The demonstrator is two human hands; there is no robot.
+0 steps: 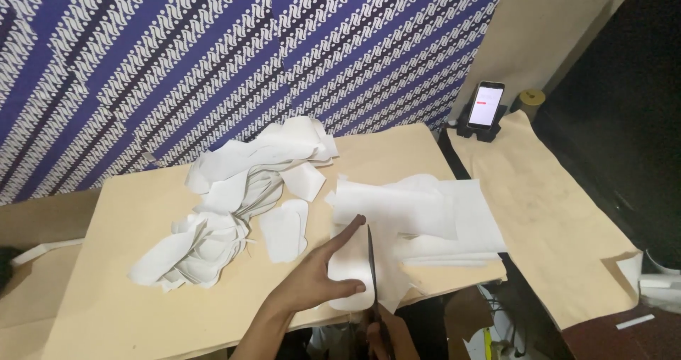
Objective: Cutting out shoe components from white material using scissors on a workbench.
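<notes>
My left hand (pixel 312 282) grips a rounded piece of white fabric (pixel 349 264) at the near edge of the tan table (pixel 120 289), thumb on top and forefinger stretched along it. Dark scissors (pixel 371 261) run along the right side of that piece, blade pointing away from me. My right hand (pixel 386 335) holds the scissors from below the table edge; only part of it shows. The piece joins a stack of white fabric sheets (pixel 440 218) to the right.
A heap of cut white pieces (pixel 234 204) lies at the table's middle-left. Blue patterned cloth (pixel 248 48) hangs behind. A phone on a stand (pixel 486 108) sits at the back right, beside a sheet of brown paper (pixel 546 218).
</notes>
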